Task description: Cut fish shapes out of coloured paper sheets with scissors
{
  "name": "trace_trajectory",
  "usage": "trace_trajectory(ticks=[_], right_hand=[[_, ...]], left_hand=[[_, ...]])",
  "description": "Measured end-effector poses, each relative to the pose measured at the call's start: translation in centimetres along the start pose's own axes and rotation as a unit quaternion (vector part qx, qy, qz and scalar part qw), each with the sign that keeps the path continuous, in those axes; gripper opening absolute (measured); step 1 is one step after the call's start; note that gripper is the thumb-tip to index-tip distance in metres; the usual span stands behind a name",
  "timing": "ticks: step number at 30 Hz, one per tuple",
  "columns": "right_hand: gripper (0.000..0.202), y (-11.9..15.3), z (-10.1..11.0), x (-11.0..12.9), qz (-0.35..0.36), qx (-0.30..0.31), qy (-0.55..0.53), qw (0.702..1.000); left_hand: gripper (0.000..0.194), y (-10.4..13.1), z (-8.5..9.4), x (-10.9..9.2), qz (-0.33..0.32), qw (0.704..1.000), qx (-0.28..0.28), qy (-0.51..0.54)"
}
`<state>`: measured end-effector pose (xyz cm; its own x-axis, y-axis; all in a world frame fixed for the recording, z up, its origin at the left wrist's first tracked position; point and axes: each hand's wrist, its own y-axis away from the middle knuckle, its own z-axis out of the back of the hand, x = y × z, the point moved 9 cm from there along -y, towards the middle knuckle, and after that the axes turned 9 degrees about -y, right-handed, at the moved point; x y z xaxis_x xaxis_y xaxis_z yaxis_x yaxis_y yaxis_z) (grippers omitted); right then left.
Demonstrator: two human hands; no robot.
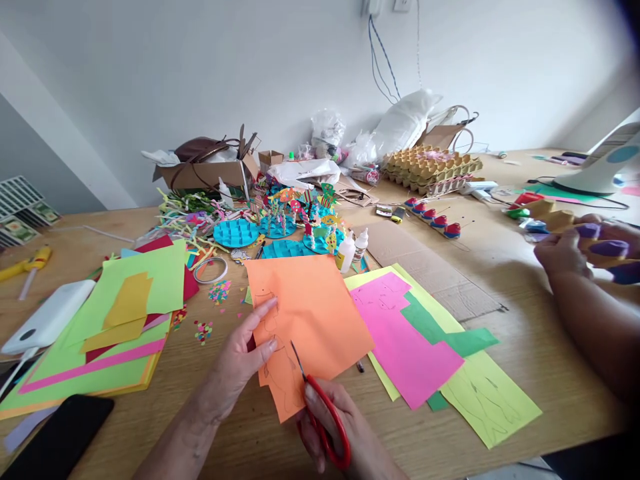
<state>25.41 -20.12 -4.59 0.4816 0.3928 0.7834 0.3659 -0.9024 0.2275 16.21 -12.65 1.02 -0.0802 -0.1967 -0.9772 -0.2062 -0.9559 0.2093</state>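
Glue btls (345, 255) behind held paper (325, 307); phone (60, 437) front L on table (510, 253); egg trays (430, 173) back R.

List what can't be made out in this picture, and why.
Head view:
Lower blade of the red scissors: hidden under the orange paper.
Print on the small bottles: too small.
Black phone: cut off by bottom edge.
Purple-painted carton strip: cut off by right edge.

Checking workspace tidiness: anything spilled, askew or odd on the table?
Loose multicoloured confetti lies in scattered patches on the tabletop, left of the orange paper. It looks spilled, since no container holds it, though it may have been put there. Nothing odd about the red-handled scissors in the right hand.
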Motion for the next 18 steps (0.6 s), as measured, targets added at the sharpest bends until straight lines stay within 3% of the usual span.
trace_trajectory(ticks=[4, 11, 18], right_hand=[[0.05, 0.0, 0.1, 0.0, -0.009, -0.01, 0.013, 1.0], [0.056, 0.0, -1.1, 1.4, 0.002, 0.04, 0.006, 0.999], [0.056, -0.3, -1.0, 1.4, 0.018, 0.025, 0.003, 1.0]], left_hand=[[0.054, 0.2, 0.2, -0.5, -0.019, 1.0, -0.012, 0.001], [0.061, 0.7, -0.7, 0.1, 0.023, 0.998, 0.023, 0.057], [0.057, 0.6, -0.5, -0.1, 0.003, 0.999, 0.003, 0.036]])
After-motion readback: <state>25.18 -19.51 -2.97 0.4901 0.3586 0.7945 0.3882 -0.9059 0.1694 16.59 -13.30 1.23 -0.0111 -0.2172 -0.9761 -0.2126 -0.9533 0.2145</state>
